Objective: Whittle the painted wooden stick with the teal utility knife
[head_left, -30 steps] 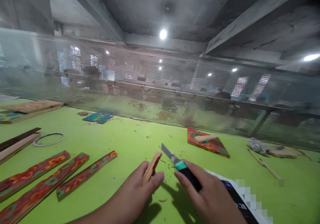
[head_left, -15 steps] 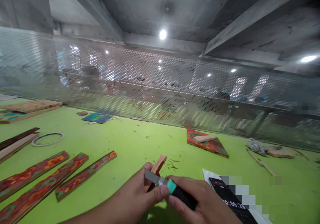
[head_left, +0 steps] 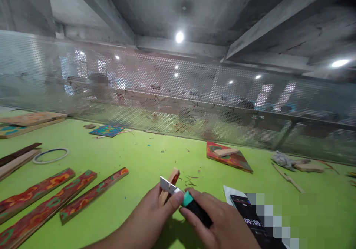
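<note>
My left hand [head_left: 151, 209] grips the wood [head_left: 174, 174] at a tilt, presumably for steadiness, while my right hand [head_left: 219, 213] grips the knife [head_left: 188, 199], blade [head_left: 166, 183] across it.

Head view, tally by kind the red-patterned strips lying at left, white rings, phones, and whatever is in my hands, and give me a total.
Red-patterned strips lying at left: 3
White ring: 1
Phone, partly covered by pixelation: 1
Wooden piece in the left hand: 1
Utility knife in the right hand: 1
Total: 7
</note>
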A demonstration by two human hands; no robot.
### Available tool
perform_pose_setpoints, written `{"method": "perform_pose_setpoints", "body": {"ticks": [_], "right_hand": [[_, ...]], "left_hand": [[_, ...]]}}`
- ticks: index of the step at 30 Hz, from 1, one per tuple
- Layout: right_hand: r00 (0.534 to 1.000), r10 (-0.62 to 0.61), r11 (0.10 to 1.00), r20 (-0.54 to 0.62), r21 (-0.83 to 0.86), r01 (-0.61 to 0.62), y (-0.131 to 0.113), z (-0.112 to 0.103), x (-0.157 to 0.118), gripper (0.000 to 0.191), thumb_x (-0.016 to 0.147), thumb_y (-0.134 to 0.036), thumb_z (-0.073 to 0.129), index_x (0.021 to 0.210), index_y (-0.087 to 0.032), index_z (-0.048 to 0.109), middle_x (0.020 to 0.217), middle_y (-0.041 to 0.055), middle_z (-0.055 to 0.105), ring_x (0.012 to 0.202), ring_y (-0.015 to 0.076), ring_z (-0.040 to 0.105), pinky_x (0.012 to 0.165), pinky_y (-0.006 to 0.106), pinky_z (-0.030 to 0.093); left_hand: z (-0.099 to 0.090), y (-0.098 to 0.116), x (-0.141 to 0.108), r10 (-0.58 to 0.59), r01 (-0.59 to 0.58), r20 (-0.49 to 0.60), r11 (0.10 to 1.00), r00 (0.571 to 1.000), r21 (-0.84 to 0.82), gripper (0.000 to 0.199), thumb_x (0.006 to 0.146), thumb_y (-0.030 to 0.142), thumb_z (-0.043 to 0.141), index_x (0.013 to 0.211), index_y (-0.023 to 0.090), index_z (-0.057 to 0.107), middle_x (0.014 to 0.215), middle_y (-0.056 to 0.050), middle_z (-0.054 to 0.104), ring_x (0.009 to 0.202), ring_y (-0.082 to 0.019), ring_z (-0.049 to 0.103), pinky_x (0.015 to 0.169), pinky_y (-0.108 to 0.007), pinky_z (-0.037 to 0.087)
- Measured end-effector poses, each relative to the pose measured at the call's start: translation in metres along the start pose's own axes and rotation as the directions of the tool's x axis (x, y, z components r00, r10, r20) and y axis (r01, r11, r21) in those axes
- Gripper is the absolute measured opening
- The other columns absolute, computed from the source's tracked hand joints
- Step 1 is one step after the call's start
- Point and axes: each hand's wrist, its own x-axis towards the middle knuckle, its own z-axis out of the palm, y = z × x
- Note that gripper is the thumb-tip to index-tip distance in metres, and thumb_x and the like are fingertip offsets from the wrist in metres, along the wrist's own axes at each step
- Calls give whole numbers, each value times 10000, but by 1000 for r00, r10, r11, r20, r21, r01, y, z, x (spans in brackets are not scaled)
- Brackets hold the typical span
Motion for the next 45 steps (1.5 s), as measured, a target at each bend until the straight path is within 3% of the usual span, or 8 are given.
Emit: {"method": "perform_pose_setpoints", "body": {"ticks": [9,12,15,21,28,34,38,45], "right_hand": [[950,232,967,-207,-57,-248,21,-20,14,415,1080,-541,513,1105,-233,790,933,98,863,742,316,800,643,386,603],[962,224,973,-156,-22,-230,16,-18,12,402,1085,-554,517,1091,-253,784,924,70,855,640,273,749,601,368,582],[969,202,979,-144,21,-201,11,-14,9,361,1082,-528,528,1096,-267,777,940,63,850,661,263,748,623,356,590],[973,209,974,-98,109,-199,7,-19,12,366,1096,-529,510,1018,-274,761,875,46,818,721,256,742,684,338,573],[972,220,972,-89,102,-210,7,-23,13,377,1089,-551,528,1029,-263,764,868,40,806,695,240,707,644,310,530],[993,117,980,-9,161,-114,-2,-25,13,266,1061,-423,556,1080,-269,771,880,43,820,727,238,739,685,318,570],[992,34,977,122,204,-58,-7,-21,10,203,1024,-372,574,1030,-267,748,913,51,830,766,244,765,688,329,581],[974,-48,961,221,275,-15,-7,-13,6,323,1025,-544,614,910,-250,682,803,11,759,686,191,685,626,263,512]], "left_hand": [[-6,9,-5,-89,85,30,989,996,119,496,995,522,665,1406,246,627,1113,-56,709,1039,-252,630,919,-358,480],[-9,16,-4,-202,198,106,979,974,47,662,894,228,659,1533,304,506,967,10,664,727,-159,565,693,-284,435],[-10,24,-6,-175,192,247,980,953,-49,810,801,94,644,1568,298,482,1016,-2,676,796,-156,595,722,-272,447],[-14,17,-3,-184,246,353,959,917,-139,639,856,397,875,1408,247,589,1175,-47,643,864,-151,677,792,-304,522],[-19,9,-1,-315,352,363,935,877,-39,623,931,643,713,1352,229,516,731,52,620,472,-88,522,468,-220,316],[-20,27,-6,-292,274,291,956,911,101,502,835,331,800,1256,265,534,723,93,513,528,-79,419,478,-212,306],[-21,29,-2,-226,201,300,973,927,111,497,858,570,820,1143,236,586,717,70,521,546,-91,389,490,-234,288],[-18,28,-5,-32,77,453,994,891,-81,797,695,632,973,1313,272,623,1057,-31,686,1030,-267,627,919,-379,466]]}}
